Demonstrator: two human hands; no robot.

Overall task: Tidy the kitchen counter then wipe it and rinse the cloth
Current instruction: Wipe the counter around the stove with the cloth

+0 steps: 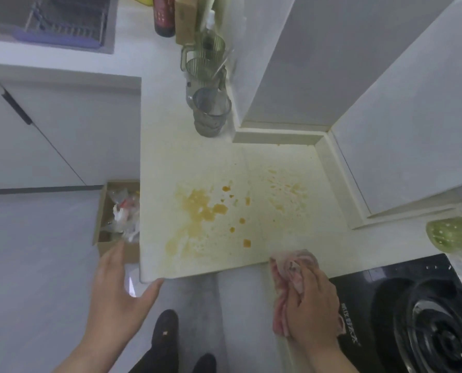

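Hands, status: left hand (117, 297) open, fingers spread, held off the front left corner of the cream-white stone desk (278, 157). Its thumb is just beside the edge; I cannot tell if it touches. Right hand (312, 305) grips the crumpled pink cloth (294, 262), which lies at the desk's front edge with part hanging over the lip, next to the black gas hob (372, 286).

Orange-yellow sauce spill (197, 208): one large patch left of centre, scattered drops, faint smears towards the right wall. The patch looks unwiped, so I judge the wiping step is only starting. Tidying looks done: the clear ribbed glass cups (211, 109) stand grouped at the back, apart from the spill.

Method note: I would press the cloth flat and begin at the far right smears. Strokes go inward towards the big patch, so nothing goes over the front edge or onto the hob. Refold to a clean face once soaked. The brown cardboard rubbish box (108, 211) sits on the floor just beside the desk's left side. The grey sink (111, 22) for rinsing is at top left.
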